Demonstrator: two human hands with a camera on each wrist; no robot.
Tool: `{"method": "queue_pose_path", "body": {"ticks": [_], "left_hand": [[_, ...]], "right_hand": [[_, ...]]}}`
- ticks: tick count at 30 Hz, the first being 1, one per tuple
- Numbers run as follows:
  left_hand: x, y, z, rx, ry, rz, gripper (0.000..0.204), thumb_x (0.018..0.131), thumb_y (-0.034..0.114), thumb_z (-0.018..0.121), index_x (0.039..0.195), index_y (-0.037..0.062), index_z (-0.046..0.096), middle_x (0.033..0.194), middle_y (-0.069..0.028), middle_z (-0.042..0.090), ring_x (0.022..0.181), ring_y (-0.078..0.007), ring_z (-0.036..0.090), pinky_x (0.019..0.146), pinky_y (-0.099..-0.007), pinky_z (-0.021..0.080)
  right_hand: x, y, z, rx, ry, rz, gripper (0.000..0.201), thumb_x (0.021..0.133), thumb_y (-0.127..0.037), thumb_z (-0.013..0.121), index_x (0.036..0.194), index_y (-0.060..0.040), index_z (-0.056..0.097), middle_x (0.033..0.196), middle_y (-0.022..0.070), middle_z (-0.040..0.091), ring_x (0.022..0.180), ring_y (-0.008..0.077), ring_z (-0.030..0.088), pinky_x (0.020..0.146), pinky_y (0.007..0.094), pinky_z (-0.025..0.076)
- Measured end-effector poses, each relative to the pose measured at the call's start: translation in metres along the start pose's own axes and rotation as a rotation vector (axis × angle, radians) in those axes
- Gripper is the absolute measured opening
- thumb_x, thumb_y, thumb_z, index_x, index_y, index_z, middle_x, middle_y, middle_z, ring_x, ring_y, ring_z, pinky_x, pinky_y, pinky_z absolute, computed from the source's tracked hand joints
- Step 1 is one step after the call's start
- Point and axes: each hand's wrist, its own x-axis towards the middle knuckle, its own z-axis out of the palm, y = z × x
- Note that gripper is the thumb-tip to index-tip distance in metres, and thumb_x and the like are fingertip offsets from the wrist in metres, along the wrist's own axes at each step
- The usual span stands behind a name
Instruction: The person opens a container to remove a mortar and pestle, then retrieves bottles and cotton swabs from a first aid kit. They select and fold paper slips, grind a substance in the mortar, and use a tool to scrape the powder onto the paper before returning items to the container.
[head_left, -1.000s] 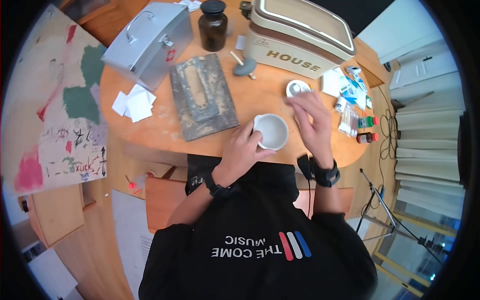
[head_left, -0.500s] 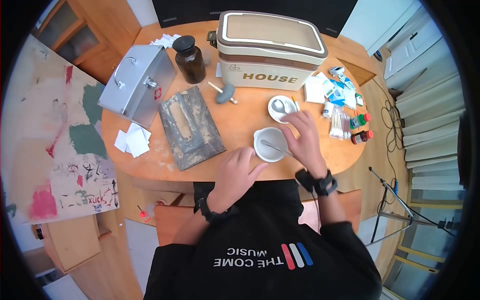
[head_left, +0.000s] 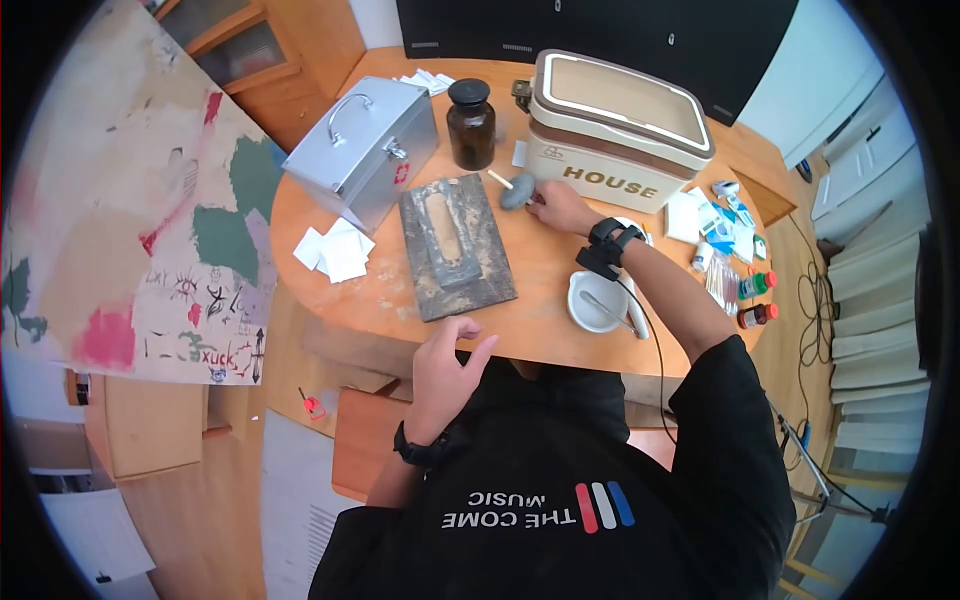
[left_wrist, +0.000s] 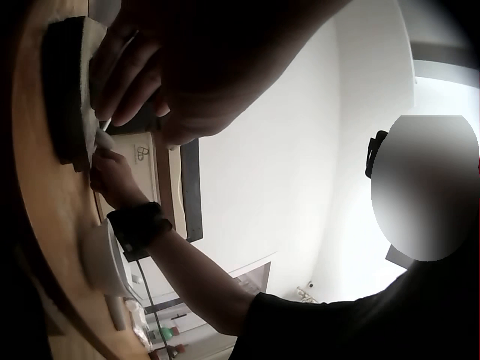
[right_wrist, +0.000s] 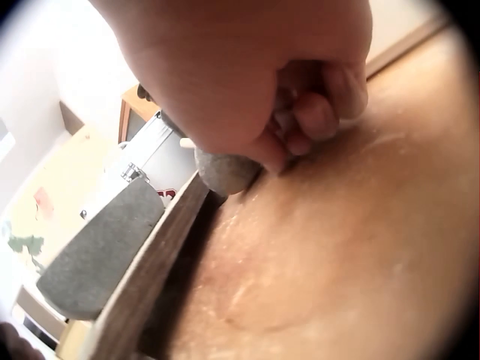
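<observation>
A grey stone grinding wheel (head_left: 515,192) on a pale wooden axle lies on the table behind the dark slab. My right hand (head_left: 563,208) reaches out to it, fingers curled round the axle's near end; the right wrist view shows the stone against that hand. The dusty dark slab (head_left: 492,255) carries a long boat-shaped grinding trough (head_left: 450,235). Just in front of it, at the table edge, my left hand (head_left: 448,375) holds nothing, its fingers loosely bent and thumb apart. A white mortar bowl (head_left: 590,318) with a metal spoon (head_left: 603,303) in it stands to the right.
Beside the bowl is a white rod (head_left: 638,320). A silver case (head_left: 350,150), a brown jar (head_left: 471,130) and a cream HOUSE box (head_left: 610,170) line the back. White papers (head_left: 335,250) lie left; cotton swabs (head_left: 721,285) and small red-capped bottles (head_left: 757,316) sit right.
My right hand has let go of the spoon, now left in the bowl, and moved up-left to the grinding wheel. My left hand has drawn away from the bowl, back to the table edge.
</observation>
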Motion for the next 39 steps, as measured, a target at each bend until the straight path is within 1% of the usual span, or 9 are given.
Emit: {"method": "queue_pose_path", "body": {"ticks": [6,9,13,14,23,26,30,35,39], "left_hand": [[0.011,-0.010,-0.013,-0.029,0.032,-0.020,0.025,0.093,0.019,0.077,0.105,0.0013,0.064,0.099,-0.0128,0.074,0.093,-0.0271,0.074,0.082,-0.0372,0.057],[0.020,-0.014,-0.018,-0.082,0.016,-0.083,0.028,0.096,0.017,0.073,0.117,0.0014,0.063,0.107,-0.0141,0.072,0.099,-0.0269,0.072,0.086,-0.0370,0.056],[0.063,-0.009,-0.034,-0.059,0.197,0.083,0.044,0.099,0.014,0.067,0.138,0.0011,0.053,0.119,-0.0170,0.067,0.105,-0.0285,0.067,0.091,-0.0376,0.053],[0.078,-0.001,-0.042,-0.011,0.233,0.135,0.049,0.099,0.013,0.065,0.144,0.0010,0.049,0.122,-0.0180,0.065,0.105,-0.0291,0.066,0.091,-0.0378,0.052],[0.101,-0.044,-0.056,0.011,0.059,-0.011,0.023,0.103,0.015,0.061,0.114,-0.0023,0.071,0.082,-0.0088,0.069,0.070,-0.0175,0.064,0.067,-0.0301,0.051],[0.111,-0.052,-0.052,0.071,0.123,0.000,0.020,0.100,0.015,0.063,0.109,-0.0016,0.071,0.089,-0.0204,0.069,0.078,-0.0378,0.066,0.071,-0.0407,0.052],[0.147,-0.075,-0.047,0.123,0.277,0.155,0.020,0.099,0.016,0.064,0.105,-0.0017,0.071,0.090,-0.0229,0.068,0.082,-0.0397,0.067,0.070,-0.0419,0.052],[0.110,-0.060,-0.069,0.110,-0.031,-0.007,0.019,0.100,0.017,0.062,0.100,0.0001,0.071,0.088,-0.0190,0.068,0.081,-0.0400,0.066,0.070,-0.0426,0.051],[0.113,-0.063,-0.055,0.168,0.073,0.041,0.018,0.102,0.018,0.060,0.100,0.0016,0.066,0.083,-0.0191,0.065,0.079,-0.0420,0.063,0.068,-0.0464,0.049]], "right_hand": [[-0.012,-0.011,-0.017,0.528,-0.284,0.234,0.022,0.095,-0.020,0.068,0.085,-0.0029,0.059,0.071,0.0012,0.053,0.069,0.0135,0.049,0.064,0.0339,0.043],[-0.023,-0.032,-0.029,0.376,-0.206,0.026,0.018,0.098,-0.016,0.064,0.085,-0.0048,0.056,0.070,-0.0051,0.048,0.064,0.0109,0.044,0.059,0.0330,0.040],[-0.025,-0.096,-0.071,0.100,-0.260,-0.152,0.021,0.096,-0.019,0.066,0.088,-0.0005,0.061,0.068,0.0116,0.056,0.063,0.0249,0.053,0.063,0.0395,0.044],[-0.025,-0.117,-0.078,0.046,-0.268,-0.216,0.018,0.094,-0.016,0.065,0.092,0.0009,0.064,0.072,0.0204,0.061,0.067,0.0350,0.058,0.066,0.0441,0.046],[-0.010,-0.142,-0.038,0.043,-0.333,-0.418,0.014,0.090,-0.013,0.065,0.092,0.0003,0.068,0.080,0.0229,0.067,0.080,0.0415,0.065,0.073,0.0502,0.050],[0.014,-0.133,-0.026,0.007,-0.265,-0.348,0.015,0.093,-0.013,0.066,0.094,0.0026,0.068,0.084,0.0221,0.067,0.078,0.0368,0.066,0.070,0.0442,0.051],[0.042,-0.126,-0.017,0.094,-0.078,-0.335,0.017,0.095,-0.016,0.067,0.094,0.0008,0.069,0.083,0.0208,0.067,0.076,0.0368,0.066,0.069,0.0440,0.051],[-0.008,-0.144,-0.034,0.087,-0.238,-0.412,0.015,0.095,-0.016,0.069,0.095,-0.0007,0.070,0.083,0.0194,0.066,0.078,0.0391,0.064,0.072,0.0440,0.050],[0.005,-0.141,-0.033,0.024,-0.217,-0.367,0.020,0.099,-0.022,0.064,0.095,-0.0035,0.069,0.086,0.0201,0.068,0.081,0.0408,0.065,0.072,0.0479,0.052]]}}
